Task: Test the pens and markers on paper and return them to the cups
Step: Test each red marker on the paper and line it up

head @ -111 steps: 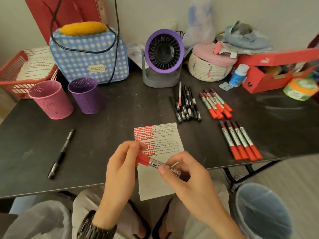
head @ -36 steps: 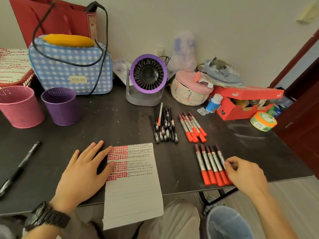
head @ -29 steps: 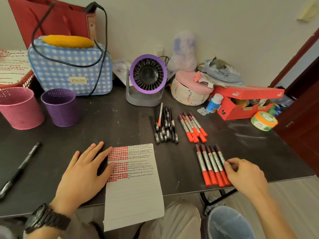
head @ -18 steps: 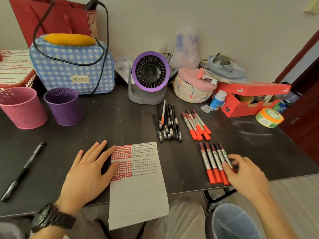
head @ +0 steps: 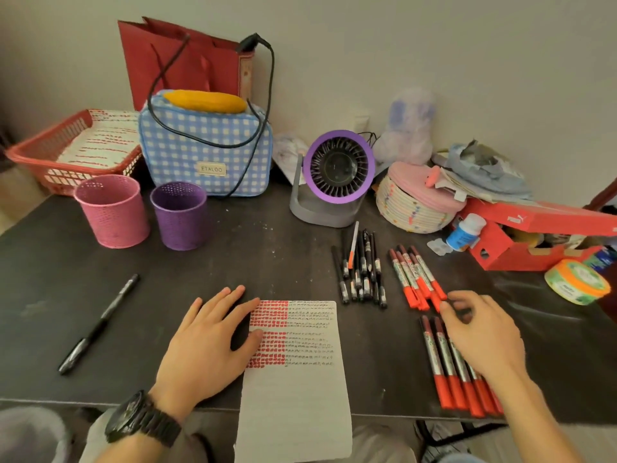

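Change: 3 s ago both hands held 1 red marker over the paper (head: 300,389). That marker has since joined the near row of red markers (head: 434,359), lower right of frame.

Right hand (head: 484,339) has moved up from the row. Its fingers are loosely bent and empty, with the tips by the caps of the far red group (head: 410,275).

Left hand (head: 207,342) lies flat with fingers spread, pressing the paper's left edge.

Judgement: 1 test is done and the next marker is being picked. Pink cup (head: 112,212) and purple cup (head: 180,217), upper left, are well apart from the markers.

Far group: long axes run upper left to lower right, with the red caps at the lower right.
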Demonstrator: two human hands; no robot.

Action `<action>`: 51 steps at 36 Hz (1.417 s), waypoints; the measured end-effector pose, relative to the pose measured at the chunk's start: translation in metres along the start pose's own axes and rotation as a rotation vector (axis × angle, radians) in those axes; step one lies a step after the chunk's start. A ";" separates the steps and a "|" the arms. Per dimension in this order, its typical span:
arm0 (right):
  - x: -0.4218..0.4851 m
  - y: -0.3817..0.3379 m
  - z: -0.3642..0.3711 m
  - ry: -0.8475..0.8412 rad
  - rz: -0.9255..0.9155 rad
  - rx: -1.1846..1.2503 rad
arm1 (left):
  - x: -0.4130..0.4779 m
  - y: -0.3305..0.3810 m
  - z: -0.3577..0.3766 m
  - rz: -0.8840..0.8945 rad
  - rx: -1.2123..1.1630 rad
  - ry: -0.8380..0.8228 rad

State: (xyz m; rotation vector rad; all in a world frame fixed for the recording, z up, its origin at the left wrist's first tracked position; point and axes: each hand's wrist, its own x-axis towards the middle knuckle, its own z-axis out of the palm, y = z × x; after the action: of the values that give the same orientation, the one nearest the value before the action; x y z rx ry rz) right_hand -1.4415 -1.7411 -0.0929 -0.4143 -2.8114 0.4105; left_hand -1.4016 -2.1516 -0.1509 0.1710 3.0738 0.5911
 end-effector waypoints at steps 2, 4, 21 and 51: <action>0.016 -0.016 0.005 -0.056 -0.023 -0.034 | 0.000 -0.001 0.001 -0.001 -0.003 0.009; 0.029 -0.032 0.011 -0.115 -0.043 -0.083 | 0.000 -0.001 0.002 -0.003 -0.004 0.018; 0.055 -0.076 0.041 -0.235 -0.004 -0.297 | -0.001 -0.001 0.001 -0.005 -0.060 0.052; -0.201 -0.148 0.004 -0.564 0.343 1.536 | -0.082 0.087 -0.012 0.146 -0.394 0.161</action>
State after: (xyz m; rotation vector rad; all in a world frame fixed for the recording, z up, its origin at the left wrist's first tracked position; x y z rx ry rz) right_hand -1.2930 -1.9412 -0.0947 -0.3838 -1.8698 2.6857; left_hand -1.3114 -2.0846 -0.1089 0.3584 3.0277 1.2572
